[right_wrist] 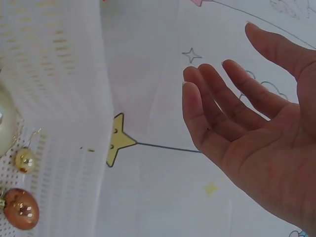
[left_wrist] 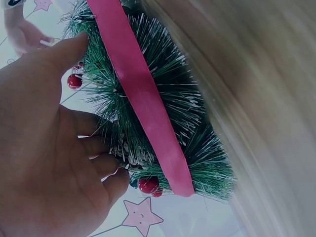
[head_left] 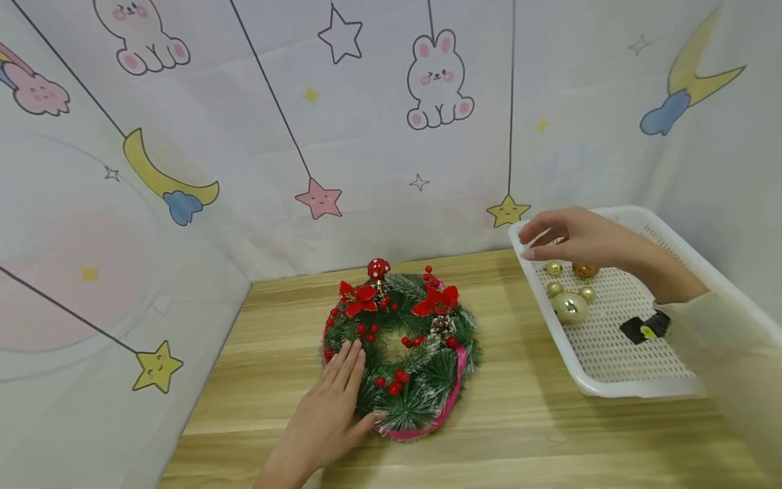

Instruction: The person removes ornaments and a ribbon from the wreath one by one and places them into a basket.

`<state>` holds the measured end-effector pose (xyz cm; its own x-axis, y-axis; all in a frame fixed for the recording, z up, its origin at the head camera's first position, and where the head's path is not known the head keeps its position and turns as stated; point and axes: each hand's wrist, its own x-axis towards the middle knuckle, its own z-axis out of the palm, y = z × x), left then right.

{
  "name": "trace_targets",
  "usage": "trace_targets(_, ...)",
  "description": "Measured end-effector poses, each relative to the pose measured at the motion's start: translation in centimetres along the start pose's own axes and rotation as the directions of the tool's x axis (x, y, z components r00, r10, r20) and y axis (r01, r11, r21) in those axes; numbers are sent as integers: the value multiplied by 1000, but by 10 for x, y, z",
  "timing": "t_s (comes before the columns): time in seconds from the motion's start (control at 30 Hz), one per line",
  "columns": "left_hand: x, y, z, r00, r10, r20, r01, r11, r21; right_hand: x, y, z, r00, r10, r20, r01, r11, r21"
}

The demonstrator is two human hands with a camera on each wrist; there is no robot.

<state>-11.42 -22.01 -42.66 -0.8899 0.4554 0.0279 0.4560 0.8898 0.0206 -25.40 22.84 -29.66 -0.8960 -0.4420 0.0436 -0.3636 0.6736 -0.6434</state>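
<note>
A Christmas wreath (head_left: 400, 353) lies flat on the wooden tabletop (head_left: 519, 407), near the corner where the printed cloth backdrop (head_left: 379, 122) meets it. The left hand (head_left: 332, 407) rests on the wreath's near-left side, fingers straight and laid over the green needles, thumb at the outer edge by the pink ribbon (head_left: 449, 401). It seems to be there to pin the ring down so it cannot slide on the smooth wood. The left wrist view shows the same thing from below: the fingers touch the snow-tipped needles beside the ribbon and red berries (left_wrist: 148, 185), pressing rather than gripping.

To the right, well apart from the wreath, stands a white perforated tray (head_left: 617, 390) holding several gold baubles (head_left: 570, 307) clustered at its far end, plus a small black object I cannot identify. The right hand (head_left: 574, 238) hovers over that end of the tray, just above the baubles, palm down, fingers relaxed and slightly bent, holding nothing. The right wrist view confirms an empty palm, with a copper-toned bauble (right_wrist: 20, 208) and a small gold one (right_wrist: 24, 159) lying below on the tray's mesh.
</note>
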Motion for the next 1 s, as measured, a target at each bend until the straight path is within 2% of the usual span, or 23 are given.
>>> trace_targets(0.17,-3,0,1,1000,-7,-2,7,1000,12,14,-22,4,999,-44,-4,44,999,20)
trace_targets(0.4,-1,0,2,1000,-1,-16,1,1000,9,40,-45,4,998,-56,23,54,994,91)
trace_targets(0.63,1,1,2,1000,10,-22,-10,1000,8,67,-53,13,996,-74,53,67,989,134)
trace_targets(0.87,1,1,2,1000,4,-16,-4,1000,8,96,-57,31,991,-91,94,70,976,206)
trace_targets(1.0,1,2,2,1000,0,-11,0,1000,7,110,-61,42,989,-92,113,67,975,211)
